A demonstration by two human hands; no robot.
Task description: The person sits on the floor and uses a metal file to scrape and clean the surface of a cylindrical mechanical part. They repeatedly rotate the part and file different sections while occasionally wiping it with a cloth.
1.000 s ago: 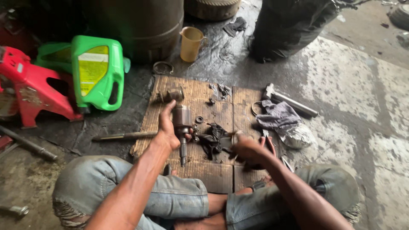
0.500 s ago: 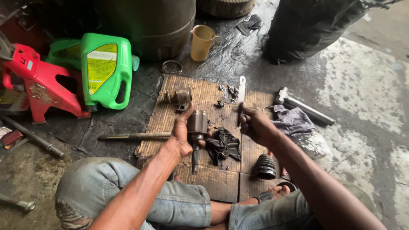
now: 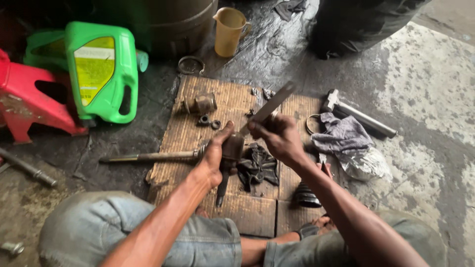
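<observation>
CV joint (image 3: 231, 148): a dark, greasy metal housing with a stub shaft pointing down toward the person, long axis running near-to-far, held upright over the wooden board (image 3: 257, 212).
Left hand (image 3: 213, 157): clamped around the joint's left side, thumb up along the housing.
Right hand (image 3: 278, 136): just right of the joint and touching near its top, closed on a flat metal bar (image 3: 269, 106) that slants up and away to the right; the bar's lower end meets the joint's mouth.
Right of the joint: black rag (image 3: 257, 165), rubber boot (image 3: 306, 195), grey cloth (image 3: 341, 136), hammer (image 3: 358, 116).
Beyond the joint: small bearing part (image 3: 200, 104), cup (image 3: 229, 30).
Left of the joint: long rod (image 3: 148, 157), green jug (image 3: 101, 71), red stool (image 3: 29, 101).
Surface: oily concrete floor (image 3: 420, 99), the person seated at the board's near edge.
</observation>
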